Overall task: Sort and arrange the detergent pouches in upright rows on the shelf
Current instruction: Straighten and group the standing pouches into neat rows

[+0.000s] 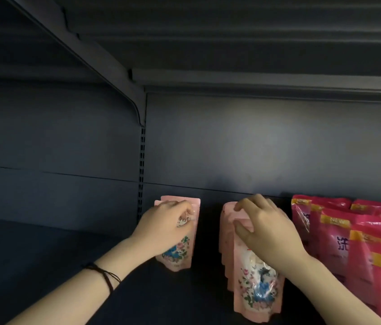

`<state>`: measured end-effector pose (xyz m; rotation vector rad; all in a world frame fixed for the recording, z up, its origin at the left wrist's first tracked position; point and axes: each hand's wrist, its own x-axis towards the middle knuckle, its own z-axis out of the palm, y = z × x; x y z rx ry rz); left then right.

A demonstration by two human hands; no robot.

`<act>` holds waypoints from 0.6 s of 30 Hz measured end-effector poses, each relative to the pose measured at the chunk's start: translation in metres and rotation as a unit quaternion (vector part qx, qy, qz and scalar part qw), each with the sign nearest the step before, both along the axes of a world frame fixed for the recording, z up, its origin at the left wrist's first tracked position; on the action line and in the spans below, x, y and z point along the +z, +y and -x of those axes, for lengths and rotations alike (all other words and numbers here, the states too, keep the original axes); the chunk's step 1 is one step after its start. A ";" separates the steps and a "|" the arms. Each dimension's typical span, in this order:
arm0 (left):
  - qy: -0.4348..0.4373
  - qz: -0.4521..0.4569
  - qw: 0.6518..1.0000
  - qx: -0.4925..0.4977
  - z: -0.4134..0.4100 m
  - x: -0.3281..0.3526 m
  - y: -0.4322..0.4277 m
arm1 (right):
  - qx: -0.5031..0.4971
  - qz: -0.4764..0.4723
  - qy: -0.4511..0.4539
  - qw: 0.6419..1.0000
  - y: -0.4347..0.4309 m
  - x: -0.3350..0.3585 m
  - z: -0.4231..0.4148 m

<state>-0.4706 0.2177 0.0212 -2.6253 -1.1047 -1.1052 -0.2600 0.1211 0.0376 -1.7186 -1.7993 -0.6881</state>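
We see two pale pink pouches with blue-and-rose flower prints standing upright, one behind the other, on the dark shelf. Our left hand grips their tops. Apart to the right, a front-to-back row of like pink pouches stands upright, our right hand pinching its tops. Red pouches stand in rows just beside it.

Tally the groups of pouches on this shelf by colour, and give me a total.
Pale pink floral: 2 groups, the left pink group gripped by the left hand and the right pink group gripped by the right hand.
Red: 1 group, the red group at the right edge.
Total: 3 groups. Pouches overlap within each group, so single pouches cannot be counted.
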 end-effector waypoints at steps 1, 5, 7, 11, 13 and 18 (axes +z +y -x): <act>0.037 -0.038 0.999 0.014 0.013 0.002 0.008 | 0.005 0.010 -0.026 1.000 0.006 0.004 0.010; 0.148 -0.128 0.978 0.071 0.055 0.009 0.043 | 0.000 0.051 -0.099 0.994 0.039 0.015 0.045; 0.204 -0.168 0.958 0.110 0.072 0.013 0.063 | -0.025 0.072 -0.136 0.988 0.059 0.017 0.058; 0.249 -0.183 0.942 0.127 0.089 0.023 0.100 | -0.074 0.111 -0.153 0.979 0.093 0.021 0.071; 0.227 -0.165 0.956 0.084 0.087 0.027 0.114 | -0.089 0.138 -0.131 0.978 0.107 0.026 0.074; 0.198 -0.011 0.980 -0.030 0.059 0.034 0.137 | -0.105 0.223 -0.067 0.967 0.131 0.038 0.075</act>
